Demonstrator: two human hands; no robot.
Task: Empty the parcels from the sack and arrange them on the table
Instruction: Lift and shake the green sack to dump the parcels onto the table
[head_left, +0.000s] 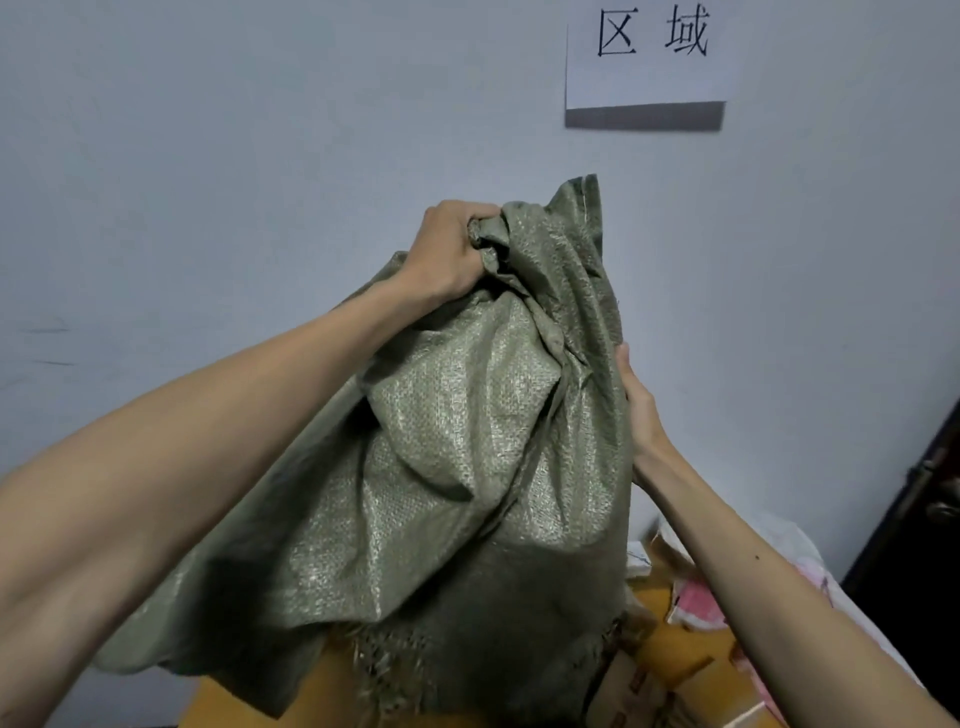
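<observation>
A grey-green woven sack (457, 467) hangs upside down in front of me, its frayed open mouth at the bottom. My left hand (452, 254) grips a bunched fold of the sack's closed end, held high. My right hand (641, 415) holds the sack's right side, with the fingers out of sight behind the cloth. Below the mouth lie parcels: brown cardboard boxes (670, 670) and a pink-and-white soft bag (696, 603) on the table (223, 706). The sack hides most of the parcels.
A pale wall stands close behind, with a white paper sign (652, 52) at the upper right. At the far right edge there is a dark door or cabinet (924, 545). More white wrapped parcels (795, 545) lie at the right.
</observation>
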